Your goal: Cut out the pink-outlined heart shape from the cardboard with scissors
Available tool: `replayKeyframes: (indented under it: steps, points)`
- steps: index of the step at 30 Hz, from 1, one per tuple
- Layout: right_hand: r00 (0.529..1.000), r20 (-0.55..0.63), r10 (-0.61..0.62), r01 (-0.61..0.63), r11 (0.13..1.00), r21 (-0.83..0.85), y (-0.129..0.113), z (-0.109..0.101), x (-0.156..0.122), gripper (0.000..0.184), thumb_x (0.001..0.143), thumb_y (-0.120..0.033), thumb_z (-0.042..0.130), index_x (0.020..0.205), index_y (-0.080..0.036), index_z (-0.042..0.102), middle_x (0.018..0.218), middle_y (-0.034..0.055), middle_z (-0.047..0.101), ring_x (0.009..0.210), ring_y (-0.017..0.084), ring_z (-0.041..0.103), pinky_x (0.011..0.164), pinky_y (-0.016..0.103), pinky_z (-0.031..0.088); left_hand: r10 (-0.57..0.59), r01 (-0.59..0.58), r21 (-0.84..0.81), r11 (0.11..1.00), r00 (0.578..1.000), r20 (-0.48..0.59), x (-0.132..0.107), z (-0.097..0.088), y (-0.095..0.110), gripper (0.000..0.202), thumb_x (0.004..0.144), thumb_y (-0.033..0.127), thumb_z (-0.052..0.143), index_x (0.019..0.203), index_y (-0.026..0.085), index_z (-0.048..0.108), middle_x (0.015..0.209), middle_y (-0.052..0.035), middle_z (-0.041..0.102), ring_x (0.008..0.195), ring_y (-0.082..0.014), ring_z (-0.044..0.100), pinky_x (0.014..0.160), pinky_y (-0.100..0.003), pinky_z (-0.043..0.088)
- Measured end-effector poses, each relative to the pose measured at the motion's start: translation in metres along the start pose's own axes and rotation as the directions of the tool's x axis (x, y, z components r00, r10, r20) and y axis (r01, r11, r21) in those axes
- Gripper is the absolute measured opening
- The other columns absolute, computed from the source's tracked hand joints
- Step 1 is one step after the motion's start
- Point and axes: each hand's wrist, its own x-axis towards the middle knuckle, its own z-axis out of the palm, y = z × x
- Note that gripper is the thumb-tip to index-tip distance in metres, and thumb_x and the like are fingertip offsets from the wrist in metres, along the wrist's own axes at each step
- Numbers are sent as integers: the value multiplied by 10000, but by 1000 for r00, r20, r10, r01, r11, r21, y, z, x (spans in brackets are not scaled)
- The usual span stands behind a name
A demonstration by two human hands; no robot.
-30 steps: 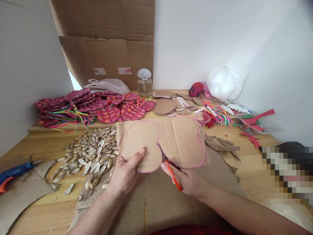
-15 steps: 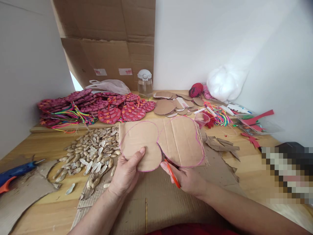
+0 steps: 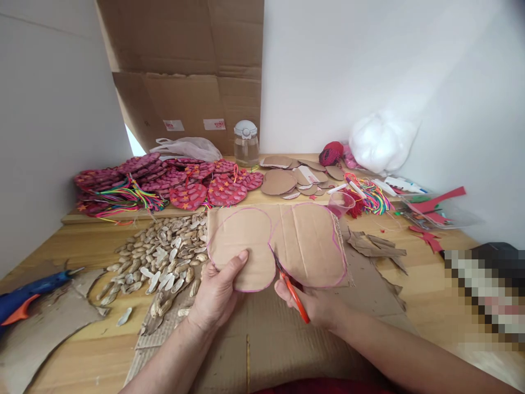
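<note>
My left hand (image 3: 217, 293) grips the near edge of a brown cardboard piece (image 3: 303, 241), thumb on top. Two rounded shapes are outlined on it in pink. My right hand (image 3: 318, 303) is closed on orange-handled scissors (image 3: 293, 290). Their blades sit in the notch between the two outlined shapes, at the cardboard's near edge. The cardboard is held just above a larger flat cardboard sheet (image 3: 270, 345) on the wooden table (image 3: 418, 295).
A heap of peanut shells (image 3: 162, 260) lies left of the cardboard. Behind are red decorated hearts with coloured cords (image 3: 164, 183), cut cardboard discs (image 3: 287, 178), a glass jar (image 3: 246, 145), a white stuffing bag (image 3: 381, 142), cardboard scraps (image 3: 377, 246) and a blue glue gun (image 3: 28, 295) far left.
The scissor blades have worked slightly further into the notch between the outlines. The view has shifted a little, so everything sits slightly further right. Both hands keep their grips.
</note>
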Motion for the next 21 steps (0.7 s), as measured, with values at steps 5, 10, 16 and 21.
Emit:
replayKeyframes:
  steps: [5,10,16,21]
  points:
    - [999,32,25,-24,999,-27,-5,-1,-1,289,884,-440,649,649,-272,643,536,-5,490,625,209,549,638,358,560,-15,14,-21,1000,1000,-16,-2,0,-3,702,741,205,835,1390,169,571,1219,-138,731,1044,-282,729,908,-380,602]
    - [996,17,89,-88,995,-47,-5,6,-5,415,843,-439,698,581,-231,451,524,-47,379,491,114,328,447,276,311,10,-15,-70,997,998,-70,7,-1,8,552,811,171,761,1341,188,606,1209,-105,737,1001,-226,738,830,-307,622]
    - [986,-7,167,-167,985,-49,10,12,-1,446,791,-428,765,631,-201,417,540,-80,361,502,67,309,472,222,236,134,-154,-97,983,973,-186,18,-4,24,447,814,150,746,1252,193,666,1211,-81,738,1071,-204,714,835,-255,612]
    - [971,-108,212,-199,973,115,19,1,13,395,830,-535,702,776,-194,511,556,-37,572,479,88,445,490,219,352,117,-139,-130,982,980,-161,17,-6,13,415,810,163,763,1216,200,687,1178,-82,752,1037,-197,728,806,-232,611]
